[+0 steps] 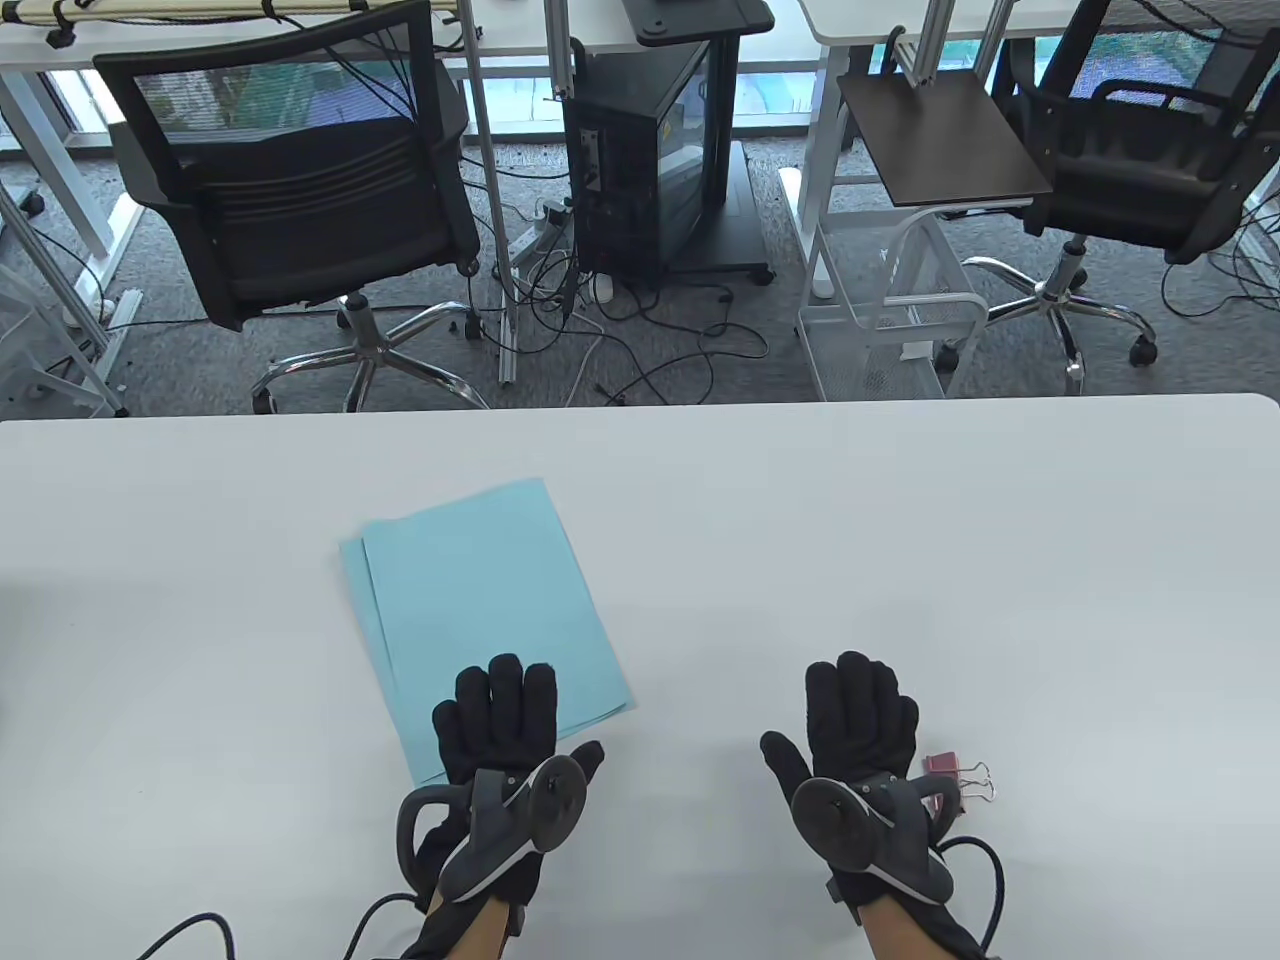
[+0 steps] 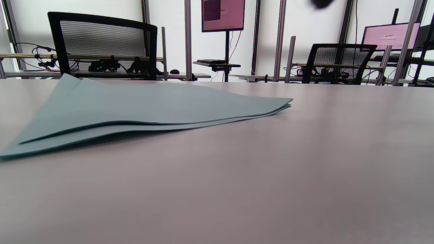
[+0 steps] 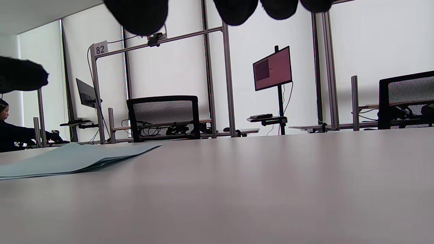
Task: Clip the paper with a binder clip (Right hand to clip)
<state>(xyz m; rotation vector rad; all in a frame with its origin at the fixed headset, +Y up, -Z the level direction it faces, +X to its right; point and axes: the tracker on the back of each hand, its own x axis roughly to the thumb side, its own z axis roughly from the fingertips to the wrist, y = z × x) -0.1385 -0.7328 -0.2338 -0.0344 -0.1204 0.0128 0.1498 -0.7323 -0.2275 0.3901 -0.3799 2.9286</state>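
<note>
Two light blue paper sheets (image 1: 480, 590) lie stacked on the white table (image 1: 900, 550), left of centre; they also show in the left wrist view (image 2: 142, 105) and in the right wrist view (image 3: 71, 159). My left hand (image 1: 495, 715) hovers over their near edge, fingers spread, holding nothing. My right hand (image 1: 860, 710) is open with fingers stretched forward, empty, at the front right. A small pink binder clip (image 1: 950, 775) with silver handles lies on the table just right of my right hand, partly hidden by it.
Beyond the table's far edge stand black office chairs (image 1: 300, 200), a computer tower (image 1: 640, 160), a white wire cart (image 1: 890, 300) and loose cables on the carpet.
</note>
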